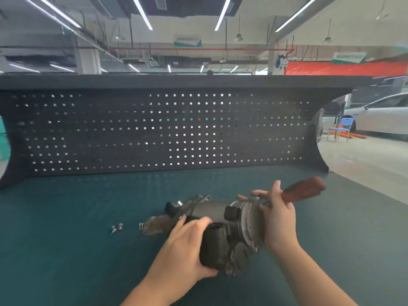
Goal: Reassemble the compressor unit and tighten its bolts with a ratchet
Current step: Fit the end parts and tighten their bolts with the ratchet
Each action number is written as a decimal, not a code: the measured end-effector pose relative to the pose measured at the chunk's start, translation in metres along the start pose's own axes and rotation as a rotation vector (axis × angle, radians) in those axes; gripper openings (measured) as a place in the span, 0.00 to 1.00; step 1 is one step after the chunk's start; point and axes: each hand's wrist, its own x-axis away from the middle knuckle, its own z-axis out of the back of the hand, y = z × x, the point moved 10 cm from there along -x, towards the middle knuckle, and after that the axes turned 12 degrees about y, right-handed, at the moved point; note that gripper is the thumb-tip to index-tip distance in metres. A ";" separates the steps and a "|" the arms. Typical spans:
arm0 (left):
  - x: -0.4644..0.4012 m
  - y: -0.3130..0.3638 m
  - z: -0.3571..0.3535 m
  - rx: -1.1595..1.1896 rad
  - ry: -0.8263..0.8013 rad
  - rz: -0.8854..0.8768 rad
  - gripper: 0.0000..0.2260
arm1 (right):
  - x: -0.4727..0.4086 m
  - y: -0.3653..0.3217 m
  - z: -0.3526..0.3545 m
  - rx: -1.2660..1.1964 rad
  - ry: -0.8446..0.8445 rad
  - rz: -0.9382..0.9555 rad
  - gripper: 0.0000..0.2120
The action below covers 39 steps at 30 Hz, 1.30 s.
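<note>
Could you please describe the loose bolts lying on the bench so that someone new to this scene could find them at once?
Start at the green bench top in front of the black pegboard. The left hand grips the dark compressor there, and a rusty flat bracket lies just beyond it. Left of that bracket lie the bolts, small, shiny and silver, the only bright loose pieces on the mat.
</note>
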 end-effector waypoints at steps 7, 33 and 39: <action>0.008 0.051 -0.008 -0.324 0.045 -0.340 0.42 | -0.007 -0.014 0.024 0.071 0.151 0.168 0.21; 0.017 0.038 -0.021 -0.418 -0.302 -0.034 0.32 | -0.025 0.047 -0.053 0.413 -0.197 -0.032 0.16; -0.062 -0.039 0.062 0.075 0.295 0.244 0.11 | -0.038 0.013 0.021 0.337 0.145 -0.101 0.25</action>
